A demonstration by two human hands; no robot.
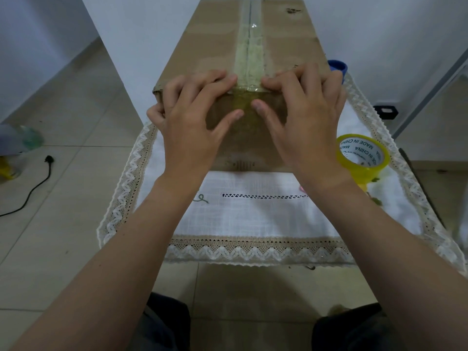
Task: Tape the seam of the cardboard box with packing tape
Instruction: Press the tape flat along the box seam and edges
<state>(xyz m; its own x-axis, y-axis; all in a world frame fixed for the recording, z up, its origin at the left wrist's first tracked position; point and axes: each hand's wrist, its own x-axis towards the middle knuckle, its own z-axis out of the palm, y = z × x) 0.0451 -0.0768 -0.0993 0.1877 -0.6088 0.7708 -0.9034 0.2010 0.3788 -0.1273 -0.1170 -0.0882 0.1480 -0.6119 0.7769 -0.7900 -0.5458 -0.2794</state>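
Observation:
A long brown cardboard box lies on a small cloth-covered table, its top seam running away from me. A strip of clear yellowish tape covers that seam and folds down over the near end face. My left hand and my right hand press flat on the box's near top edge, either side of the tape, with both thumbs on the tape end on the front face. Neither hand holds anything. A yellow roll of packing tape lies on the cloth to the right of the box.
A white lace-trimmed cloth covers the table. A blue round object shows behind the box's right corner. On the tiled floor to the left lie a black cable with a plug and some bottles. My knees are below the table edge.

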